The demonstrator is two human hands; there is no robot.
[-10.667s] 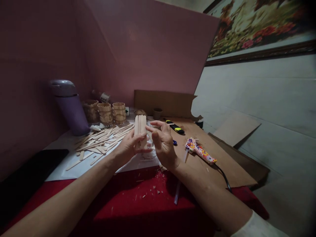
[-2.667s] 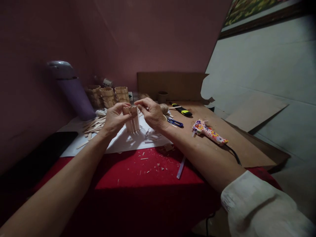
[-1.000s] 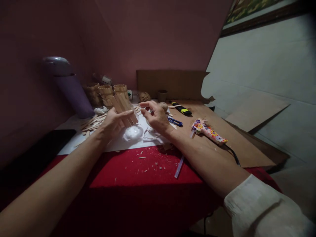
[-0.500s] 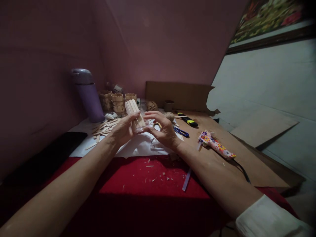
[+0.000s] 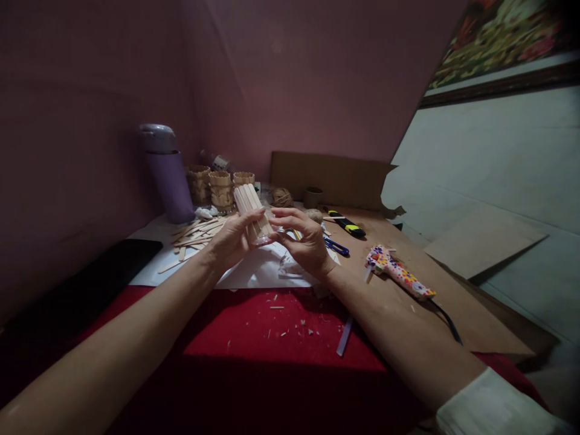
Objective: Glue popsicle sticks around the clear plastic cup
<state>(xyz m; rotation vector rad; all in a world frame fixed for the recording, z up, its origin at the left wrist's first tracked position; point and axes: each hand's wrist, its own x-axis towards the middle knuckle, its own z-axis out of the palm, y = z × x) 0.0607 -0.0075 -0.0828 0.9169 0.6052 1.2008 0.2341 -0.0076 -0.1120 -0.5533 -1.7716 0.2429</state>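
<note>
My left hand (image 5: 231,240) is closed around a small clear plastic cup faced with wooden craft sticks (image 5: 251,208). The sticks stand side by side, tilted to the left, with clear plastic showing at the lower end. My right hand (image 5: 306,241) curls at the cup's right side, thumb by the lower end and fingertips higher up, gripping it. My palm hides part of the cup. Loose craft sticks (image 5: 194,232) lie in a pile left of my left hand. A blue utility knife (image 5: 336,246) lies just beyond my right hand.
Behind stand stick-covered pots (image 5: 220,190), a purple bottle (image 5: 170,181), a ball of twine (image 5: 281,197) and a small brown pot (image 5: 312,196). A black-and-yellow cutter (image 5: 347,223) and flowered glue gun (image 5: 399,272) lie on cardboard (image 5: 453,302). A glue stick (image 5: 345,336) lies on the red cloth (image 5: 217,338).
The view has shifted slightly, so everything sits a little differently in the picture. Both hands stay on the cup, the right fingers slightly more closed against it.
</note>
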